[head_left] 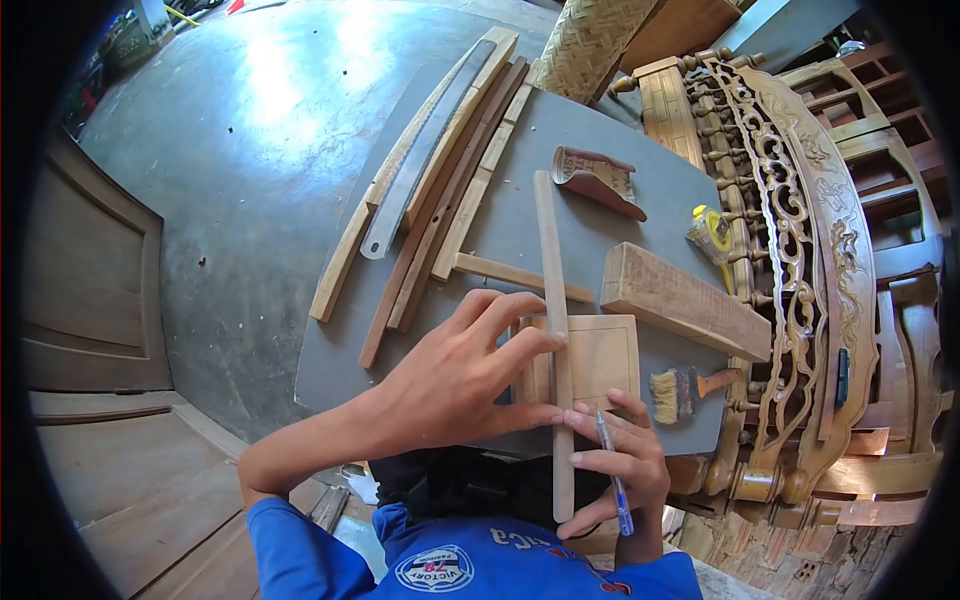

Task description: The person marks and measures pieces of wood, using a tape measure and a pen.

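Observation:
A long thin wooden strip (555, 270) lies across a small flat wooden panel (605, 360) that has a line along its border. My left hand (465, 365) is closed on the strip, with its fingertips on the strip's left edge and the thumb lower down. Closed too, my right hand (628, 455) has a blue pen (618, 490) between its fingers, tip pointing up toward the panel. Fingers of that hand also touch the lower part of the strip. The left hand partly hides the panel's left side.
On the grey table (600, 140) lie a steel ruler (425, 150), several wooden bars, curled sandpaper (600, 180), a thick wooden block (685, 300) and a paintbrush (685, 393). A yellow tape measure (710, 235) rests by the carved wooden furniture (820, 250) at the right.

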The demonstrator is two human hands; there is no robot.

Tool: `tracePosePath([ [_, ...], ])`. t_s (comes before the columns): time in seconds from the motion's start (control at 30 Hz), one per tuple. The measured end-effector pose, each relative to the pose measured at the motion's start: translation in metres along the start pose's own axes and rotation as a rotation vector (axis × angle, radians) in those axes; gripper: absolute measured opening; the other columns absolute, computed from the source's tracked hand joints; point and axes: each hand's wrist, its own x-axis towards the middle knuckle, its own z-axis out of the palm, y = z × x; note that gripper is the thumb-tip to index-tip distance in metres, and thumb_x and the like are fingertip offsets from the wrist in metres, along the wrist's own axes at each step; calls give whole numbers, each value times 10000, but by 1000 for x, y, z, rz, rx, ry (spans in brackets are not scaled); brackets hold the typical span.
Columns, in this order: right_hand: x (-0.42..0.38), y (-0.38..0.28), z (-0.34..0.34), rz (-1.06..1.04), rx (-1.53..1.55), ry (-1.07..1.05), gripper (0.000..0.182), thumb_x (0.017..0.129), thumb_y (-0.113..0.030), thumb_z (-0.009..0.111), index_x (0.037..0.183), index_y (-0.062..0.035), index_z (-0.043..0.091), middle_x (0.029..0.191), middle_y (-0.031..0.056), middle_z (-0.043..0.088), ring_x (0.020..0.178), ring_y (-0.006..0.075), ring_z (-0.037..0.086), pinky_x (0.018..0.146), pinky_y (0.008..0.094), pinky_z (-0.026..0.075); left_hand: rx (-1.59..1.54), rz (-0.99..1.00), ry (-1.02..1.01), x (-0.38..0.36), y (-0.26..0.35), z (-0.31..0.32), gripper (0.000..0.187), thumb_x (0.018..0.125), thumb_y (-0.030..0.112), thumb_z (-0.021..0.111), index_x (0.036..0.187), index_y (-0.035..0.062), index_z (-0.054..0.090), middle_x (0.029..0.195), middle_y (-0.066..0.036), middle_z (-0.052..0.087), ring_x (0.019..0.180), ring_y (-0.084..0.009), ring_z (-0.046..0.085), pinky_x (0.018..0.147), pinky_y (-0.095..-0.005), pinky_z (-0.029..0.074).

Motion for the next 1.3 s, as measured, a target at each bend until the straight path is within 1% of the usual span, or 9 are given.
tracePosePath([
  [0.13,0,-4,5,34,22,53,706,520,-582,747,1017,-106,586,1124,190,601,1045,300,595,1008,382,329,-2,3,-4,1,0,-1,589,635,354,795,1101,98,540,1183,-146,457,1058,-328,462,844,-411,455],
  [0.23,1,-1,9,7,-20,107,752,417,-651,744,914,-105,603,980,199,652,937,308,638,936,376,392,-3,5,-2,0,0,-1,584,641,355,792,1105,104,542,1187,-146,457,1056,-330,464,837,-410,459],
  [0.53,-2,3,9,-3,-8,95,738,415,-620,777,903,-95,602,969,219,648,940,307,638,929,369,389,33,7,-2,0,0,0,586,641,383,789,1103,117,545,1200,-142,450,1064,-321,469,814,-397,487],
  [0.63,-1,2,8,0,1,93,726,423,-615,780,899,-96,601,969,223,647,941,306,638,923,370,391,-14,-31,-11,0,0,-1,582,636,385,792,1091,118,547,1223,-142,433,1063,-313,473,822,-394,486],
  [0.73,0,2,8,-1,9,101,729,418,-618,777,898,-99,601,972,225,646,936,314,638,919,371,392,1,5,-12,4,2,-5,481,700,331,740,1041,59,538,1245,-159,417,1077,-339,470,854,-401,465],
  [0.83,-2,3,9,-3,5,103,730,414,-623,774,893,-101,599,975,228,644,927,322,639,918,374,392,34,12,-2,4,0,-3,550,638,397,786,1048,116,552,1342,-126,370,1120,-314,466,874,-409,472],
  [0.93,0,-2,6,24,59,74,640,523,-517,783,964,-91,597,1115,210,599,1044,303,595,967,366,365,26,11,-7,4,0,-4,538,642,399,783,1037,115,553,1371,-121,364,1161,-316,448,896,-416,461],
  [1.23,-1,-3,3,42,66,58,673,514,-540,764,978,-79,602,1120,217,594,1045,300,593,967,368,365,82,-7,-41,5,0,-4,533,639,432,772,1019,115,573,1336,-106,434,1150,-320,456,909,-428,448],
  [1.3,2,-7,0,81,170,112,630,578,-519,746,991,-69,591,1109,218,598,1035,317,595,956,392,376,89,-26,-57,6,2,-6,528,641,440,765,1015,116,578,1341,-105,430,1143,-322,460,911,-435,444],
])
